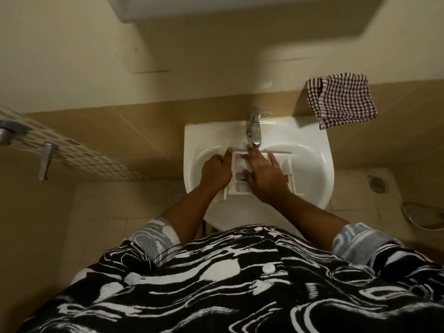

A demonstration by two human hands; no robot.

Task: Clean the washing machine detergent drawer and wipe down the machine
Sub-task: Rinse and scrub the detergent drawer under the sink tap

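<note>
A white plastic detergent drawer (236,179) lies in the basin of a white sink (310,164), its front panel toward the tap. My left hand (215,170) grips the drawer's left side, fingers curled over its edge. My right hand (263,175) lies flat on top of the drawer with fingers spread, fingertips reaching under the chrome tap (254,131). The hand hides most of the drawer's compartments. I cannot tell whether water is running.
A brown-and-white checked cloth (343,102) hangs on the wall right of the sink. A metal handle (46,161) and fitting (6,134) stick out at the left. Floor drains (178,195) (378,183) sit either side of the sink.
</note>
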